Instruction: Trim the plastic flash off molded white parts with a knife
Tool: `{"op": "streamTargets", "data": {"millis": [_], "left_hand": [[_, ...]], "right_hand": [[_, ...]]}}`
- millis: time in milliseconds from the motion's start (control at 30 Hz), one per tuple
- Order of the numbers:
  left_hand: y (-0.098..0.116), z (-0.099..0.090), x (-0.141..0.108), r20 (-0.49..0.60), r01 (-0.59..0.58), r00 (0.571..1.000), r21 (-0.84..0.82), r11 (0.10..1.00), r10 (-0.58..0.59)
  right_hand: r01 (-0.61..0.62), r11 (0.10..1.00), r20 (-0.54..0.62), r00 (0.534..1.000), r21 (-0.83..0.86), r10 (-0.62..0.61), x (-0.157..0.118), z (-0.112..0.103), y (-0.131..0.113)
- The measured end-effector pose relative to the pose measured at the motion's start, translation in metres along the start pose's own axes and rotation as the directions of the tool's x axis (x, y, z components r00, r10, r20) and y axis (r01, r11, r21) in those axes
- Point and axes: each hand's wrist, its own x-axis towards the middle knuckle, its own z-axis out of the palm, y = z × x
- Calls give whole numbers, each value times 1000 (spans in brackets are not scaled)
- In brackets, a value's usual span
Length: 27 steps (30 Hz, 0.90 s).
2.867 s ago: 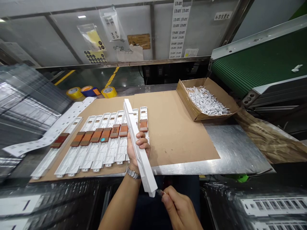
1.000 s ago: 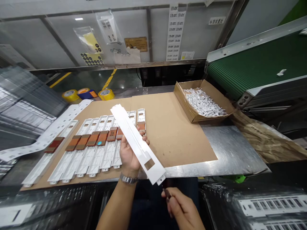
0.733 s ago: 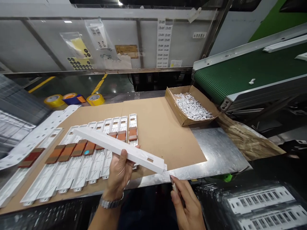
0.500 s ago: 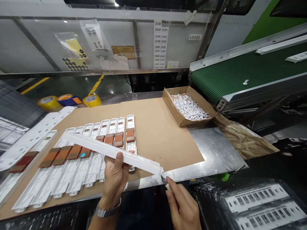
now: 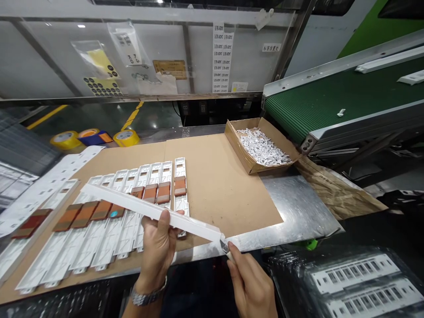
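Strip (image 5: 142,207) is pinched between thumb and fingers of the left hand (image 5: 159,240), slanting above the table (image 5: 298,194); the right hand (image 5: 253,280) is clamped on a knife (image 5: 225,247), its tip at the strip's right end. The knife could skid and gouge the white surface if the strip twists, since only one hand steadies it. The strip's other end could also knock the blocks (image 5: 100,210) if it dips. Counted: one held strip, one knife, nine lying strips (image 5: 106,247), nine blocks across them, three tape rolls (image 5: 127,140), one box (image 5: 236,148).
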Motion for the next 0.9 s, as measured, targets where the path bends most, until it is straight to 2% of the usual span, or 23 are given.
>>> {"op": "streamTargets", "data": {"millis": [167, 367, 467, 533, 600, 633, 700, 767, 833, 867, 900], "left_hand": [[1, 0, 0, 11, -6, 1000, 31, 999, 6], [0, -4, 2, -4, 23, 1000, 40, 999, -23], [-1, -7, 2, 17, 48, 999, 50, 998, -49], [-1, -9, 1, 58, 64, 996, 71, 995, -68], [1, -11, 0, 176, 138, 971, 147, 979, -163], [3, -13, 0, 260, 194, 934, 211, 958, -246], [9, -17, 1, 409, 290, 805, 361, 886, -430], [18, -24, 4, 526, 309, 652, 475, 824, -547], [27, -33, 6, 613, 283, 469, 577, 766, -636], [30, -39, 7, 633, 281, 365, 624, 729, -683], [32, -45, 8, 632, 318, 315, 633, 706, -708]], "right_hand": [[-62, 998, -40, 997, 28, 63, 0, 2, -2], [-29, 999, 34, 999, -42, 30, 2, -5, 5], [-97, 994, -9, 995, -44, 97, 4, -6, 14], [-172, 985, -25, 985, -13, 171, 5, -6, 20], [-265, 964, -13, 964, 30, 265, 8, -7, 26], [-309, 950, -12, 951, 54, 310, 10, -9, 29], [-373, 924, -19, 927, 91, 376, 18, -16, 37], [-360, 930, -58, 929, 80, 365, 29, -28, 47], [-291, 956, -73, 953, 43, 294, 43, -43, 57], [-259, 965, -29, 965, 49, 260, 49, -50, 60], [-239, 967, 49, 971, 88, 236, 54, -56, 63]]}}
